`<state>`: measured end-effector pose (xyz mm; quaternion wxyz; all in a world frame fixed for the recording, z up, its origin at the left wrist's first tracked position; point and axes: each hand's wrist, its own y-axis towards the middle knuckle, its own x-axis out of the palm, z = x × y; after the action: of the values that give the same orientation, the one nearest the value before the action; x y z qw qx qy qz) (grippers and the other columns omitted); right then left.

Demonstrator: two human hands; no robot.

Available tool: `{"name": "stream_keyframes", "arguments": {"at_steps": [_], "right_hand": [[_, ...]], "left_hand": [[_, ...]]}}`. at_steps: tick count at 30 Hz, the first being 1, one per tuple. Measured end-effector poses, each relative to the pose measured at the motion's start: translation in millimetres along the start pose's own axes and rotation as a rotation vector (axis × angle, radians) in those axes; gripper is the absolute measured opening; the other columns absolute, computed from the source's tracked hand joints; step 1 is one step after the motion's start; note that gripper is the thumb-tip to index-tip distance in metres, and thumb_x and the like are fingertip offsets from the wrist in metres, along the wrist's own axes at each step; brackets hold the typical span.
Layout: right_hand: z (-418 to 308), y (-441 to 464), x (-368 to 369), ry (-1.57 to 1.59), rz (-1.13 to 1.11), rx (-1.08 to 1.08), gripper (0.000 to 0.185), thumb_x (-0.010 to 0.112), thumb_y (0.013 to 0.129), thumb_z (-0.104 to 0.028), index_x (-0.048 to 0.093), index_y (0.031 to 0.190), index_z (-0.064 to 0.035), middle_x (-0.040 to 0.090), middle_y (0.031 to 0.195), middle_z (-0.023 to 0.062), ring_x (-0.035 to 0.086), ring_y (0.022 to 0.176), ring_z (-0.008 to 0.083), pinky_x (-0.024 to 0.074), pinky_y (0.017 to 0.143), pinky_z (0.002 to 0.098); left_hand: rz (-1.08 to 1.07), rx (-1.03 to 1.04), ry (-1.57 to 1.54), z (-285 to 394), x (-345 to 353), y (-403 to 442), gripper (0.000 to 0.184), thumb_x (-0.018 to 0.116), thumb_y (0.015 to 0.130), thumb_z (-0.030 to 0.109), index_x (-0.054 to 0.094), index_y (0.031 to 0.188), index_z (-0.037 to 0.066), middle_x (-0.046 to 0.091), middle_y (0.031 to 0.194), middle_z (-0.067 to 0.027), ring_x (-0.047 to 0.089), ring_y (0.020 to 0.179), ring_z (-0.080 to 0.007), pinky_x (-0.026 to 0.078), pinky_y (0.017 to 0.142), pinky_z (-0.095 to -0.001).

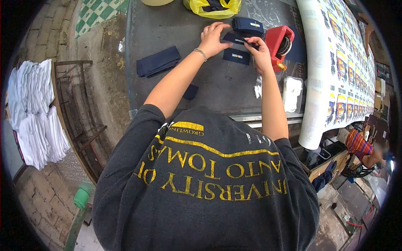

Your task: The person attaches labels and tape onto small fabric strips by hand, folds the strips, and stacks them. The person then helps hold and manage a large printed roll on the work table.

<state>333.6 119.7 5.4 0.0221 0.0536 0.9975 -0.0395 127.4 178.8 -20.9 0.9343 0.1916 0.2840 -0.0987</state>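
Dark grey counter stretching ahead, carrying nearly all the smaller goods. Along the right side, a broad printed sheet, one edge curled into a loose roll, probably kept so to spare creases. At far left, apart from the counter, white cloth in layered piles, likely layered to stay flat.

On the far part of the counter, a yellow plastic bag, mouth open upward, dark cloth inside, presumably left gaping for easy access. To the left, folded dark cloth, laid clear of the hands, perhaps to free working space. At right, a red tape dispenser with a round roll in its frame, apparently placed within easy reach.

Left hand with fingers and thumb parted around the left end of a dark strip; cannot tell whether touching. Right hand pinching the strip's right end between thumb and fingers, seemingly to keep it steady.

Nearer, beside the right forearm, a clear container with white contents, too indistinct to name. Beyond the strip, a stack of labelled dark pieces, label upward, perhaps for neatness. Just below the strip, flat on the counter, a single labelled piece.
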Motion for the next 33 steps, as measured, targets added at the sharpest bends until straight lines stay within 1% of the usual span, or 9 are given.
{"name": "stream_keyframes", "arguments": {"at_steps": [3, 6, 8, 12, 16, 21, 24, 27, 33], "right_hand": [[-4.9, -4.2, 5.8, 0.134, 0.022, 0.038, 0.017, 0.065, 0.088, 0.004, 0.058, 0.099, -0.0067, 0.066, 0.114, 0.0065, 0.056, 0.105, 0.012, 0.0429, 0.097, 0.0258], [-2.8, -1.1, 11.7, 0.109, 0.054, 0.052, 0.018, 0.066, 0.088, 0.004, 0.058, 0.1, -0.0069, 0.065, 0.117, 0.0069, 0.056, 0.107, 0.012, 0.0424, 0.098, 0.026], [3.0, 3.0, 13.4, 0.17, -0.063, 0.023, 0.02, 0.067, 0.088, 0.002, 0.057, 0.103, -0.0071, 0.063, 0.121, 0.0075, 0.056, 0.11, 0.0124, 0.0416, 0.1, 0.0263], [19.2, 7.7, 17.0, 0.035, 0.026, -0.058, 0.031, 0.059, 0.081, 0.009, 0.055, 0.108, -0.0044, 0.065, 0.115, 0.0066, 0.058, 0.109, 0.0164, 0.0436, 0.099, 0.0298], [25.2, 13.3, 19.7, -0.088, 0.052, -0.121, 0.035, 0.054, 0.077, 0.01, 0.055, 0.108, -0.0032, 0.064, 0.112, 0.0066, 0.058, 0.11, 0.018, 0.0425, 0.1, 0.0306], [24.1, 14.0, 20.2, 0.066, 0.1, -0.077, 0.028, 0.054, 0.081, 0.009, 0.056, 0.107, -0.002, 0.063, 0.105, 0.0047, 0.059, 0.1, 0.0141, 0.0453, 0.091, 0.027], [33.5, 13.9, 12.1, -0.054, 0.124, -0.09, 0.026, 0.054, 0.082, 0.008, 0.058, 0.106, -0.0018, 0.063, 0.104, 0.0042, 0.059, 0.097, 0.0128, 0.0457, 0.088, 0.0258], [28.3, 11.6, 11.4, 0.004, 0.117, -0.076, 0.026, 0.055, 0.082, 0.008, 0.059, 0.106, -0.0019, 0.063, 0.102, 0.0038, 0.058, 0.096, 0.0129, 0.0453, 0.088, 0.0255], [37.6, 13.1, 3.7, -0.122, 0.111, -0.062, 0.026, 0.057, 0.087, 0.008, 0.058, 0.111, -0.0024, 0.063, 0.105, 0.0032, 0.059, 0.097, 0.011, 0.0453, 0.09, 0.024]], "left_hand": [[-0.241, 0.04, -0.081, -7.6, -12.4, 6.8, 0.049, 0.08, 0.075, 0.032, 0.064, 0.118, 0.017, 0.065, 0.117, -0.0014, 0.051, 0.122, -0.0235, 0.032, 0.105, -0.0437], [-0.148, 0.074, -0.04, -23.8, 4.8, 6.0, 0.047, 0.076, 0.077, 0.026, 0.061, 0.121, 0.017, 0.069, 0.107, -0.0012, 0.057, 0.115, -0.0204, 0.031, 0.106, -0.0419], [-0.176, 0.084, -0.056, -13.4, -2.7, 4.4, 0.044, 0.072, 0.078, 0.022, 0.061, 0.12, 0.017, 0.067, 0.11, -0.0021, 0.057, 0.116, -0.0221, 0.031, 0.106, -0.0424], [-0.214, 0.091, -0.032, -0.9, -4.5, -0.4, 0.037, 0.064, 0.076, 0.014, 0.059, 0.112, 0.014, 0.064, 0.112, -0.0046, 0.055, 0.118, -0.0252, 0.028, 0.111, -0.0456], [-0.119, 0.112, 0.011, -1.2, 8.5, 0.5, 0.038, 0.072, 0.073, 0.011, 0.057, 0.108, 0.013, 0.063, 0.105, -0.0046, 0.057, 0.112, -0.0246, 0.025, 0.114, -0.0465], [-0.089, 0.101, -0.042, 3.1, 4.6, 4.9, 0.034, 0.071, 0.075, 0.013, 0.058, 0.107, 0.013, 0.064, 0.102, -0.0051, 0.058, 0.109, -0.0255, 0.026, 0.112, -0.0478], [-0.022, 0.031, -0.002, 1.4, -2.4, 4.5, 0.027, 0.071, 0.077, 0.015, 0.062, 0.102, 0.014, 0.066, 0.094, -0.0032, 0.06, 0.105, -0.0246, 0.028, 0.109, -0.0472], [-0.018, 0.054, -0.069, -5.7, -1.8, 5.8, 0.019, 0.075, 0.076, 0.02, 0.066, 0.092, 0.017, 0.067, 0.09, -0.0001, 0.059, 0.102, -0.0213, 0.027, 0.106, -0.044], [0.01, 0.113, 0.071, -11.5, 3.2, 3.3, 0.023, 0.075, 0.077, 0.026, 0.068, 0.097, 0.017, 0.067, 0.09, 0.0012, 0.057, 0.103, -0.0203, 0.026, 0.103, -0.0427]]}}
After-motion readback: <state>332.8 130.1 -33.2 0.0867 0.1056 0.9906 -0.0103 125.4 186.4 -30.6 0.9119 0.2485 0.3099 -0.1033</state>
